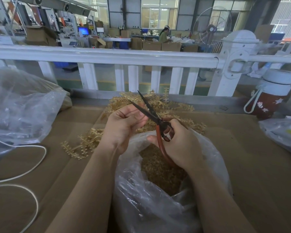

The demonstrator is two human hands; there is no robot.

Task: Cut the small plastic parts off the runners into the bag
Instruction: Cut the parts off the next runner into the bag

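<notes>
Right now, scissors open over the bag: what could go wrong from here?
1. The open scissors blades sit right beside the left hand fingers, which seem to pinch a thin runner; a misjudged snip may nick them.
2. The cut point looks above the bag far edge, so parts could fall onto the runner pile instead of inside.
3. The right hand leans on the bag's rim, which might collapse its mouth.

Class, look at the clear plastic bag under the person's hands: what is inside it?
The clear plastic bag holds a heap of small amber plastic parts. The right hand and crumpled bag folds cover part of it, so its depth cannot be seen.
</notes>
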